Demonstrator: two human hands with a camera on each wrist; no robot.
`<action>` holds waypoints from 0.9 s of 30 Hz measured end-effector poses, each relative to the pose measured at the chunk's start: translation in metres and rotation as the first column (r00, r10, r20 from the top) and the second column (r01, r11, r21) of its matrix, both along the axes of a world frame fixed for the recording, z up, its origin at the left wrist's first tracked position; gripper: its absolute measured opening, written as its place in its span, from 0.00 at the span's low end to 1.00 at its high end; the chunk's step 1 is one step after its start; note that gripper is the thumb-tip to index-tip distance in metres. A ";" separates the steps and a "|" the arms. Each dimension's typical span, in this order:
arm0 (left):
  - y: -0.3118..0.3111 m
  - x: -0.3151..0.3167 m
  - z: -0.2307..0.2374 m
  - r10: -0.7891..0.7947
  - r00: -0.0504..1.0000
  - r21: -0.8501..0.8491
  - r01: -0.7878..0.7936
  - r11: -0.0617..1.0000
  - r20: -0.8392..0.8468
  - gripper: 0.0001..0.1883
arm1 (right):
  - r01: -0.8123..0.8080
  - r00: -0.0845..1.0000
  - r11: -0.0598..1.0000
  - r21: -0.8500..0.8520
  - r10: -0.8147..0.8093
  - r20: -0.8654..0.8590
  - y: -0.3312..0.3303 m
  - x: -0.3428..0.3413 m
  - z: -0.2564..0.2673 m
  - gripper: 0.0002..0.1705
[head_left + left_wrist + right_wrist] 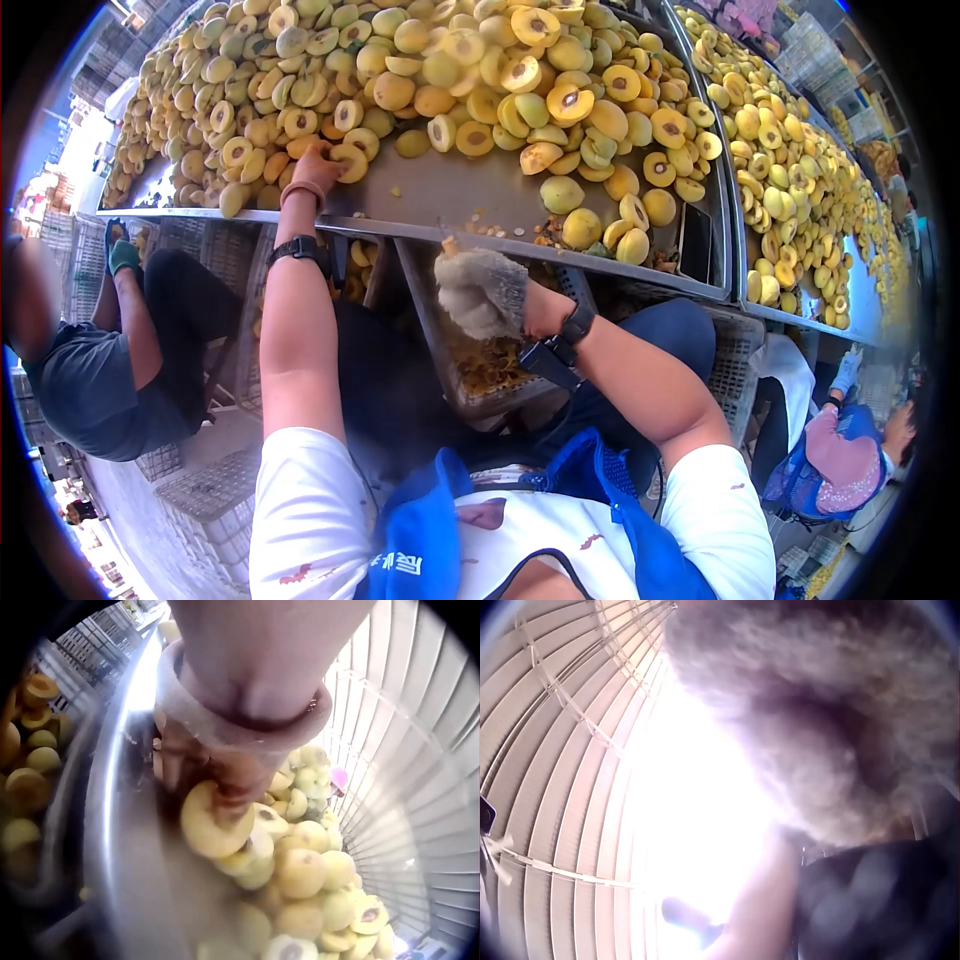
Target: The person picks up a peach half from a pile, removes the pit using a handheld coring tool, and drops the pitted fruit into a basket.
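Observation:
Bare fingers of my left hand (318, 170) pinch a yellow fruit half (350, 163) at the near edge of a heap of halved fruit (395, 92) on a metal table (440, 190). The left wrist view shows the hand (225, 769) with its fingers on the pale fruit half (196, 825), other halves touching beside it. My right hand (482, 292), in a fuzzy grey glove, is curled over a crate (465, 400) below the table edge; a small brownish tip sticks out of it, finger or object unclear. In the right wrist view the glove (810, 750) is blurred.
The table's raised metal rim (600, 263) runs between me and the fruit. A dark flat object (696, 243) stands at its right corner. A second fruit-covered table (790, 190) lies to the right. People sit at left (100, 370) and right (840, 460).

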State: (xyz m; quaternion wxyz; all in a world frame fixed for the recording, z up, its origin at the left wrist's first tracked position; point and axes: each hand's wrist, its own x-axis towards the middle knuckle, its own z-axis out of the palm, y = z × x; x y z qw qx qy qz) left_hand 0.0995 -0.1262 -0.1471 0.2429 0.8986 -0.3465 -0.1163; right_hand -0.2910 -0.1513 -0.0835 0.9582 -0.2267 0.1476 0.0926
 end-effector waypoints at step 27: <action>0.000 -0.233 0.086 -0.681 0.178 -0.704 -0.140 0.697 -0.710 0.21 | 0.235 0.924 -0.393 -0.889 -0.195 0.330 -0.007 0.015 -0.022 0.11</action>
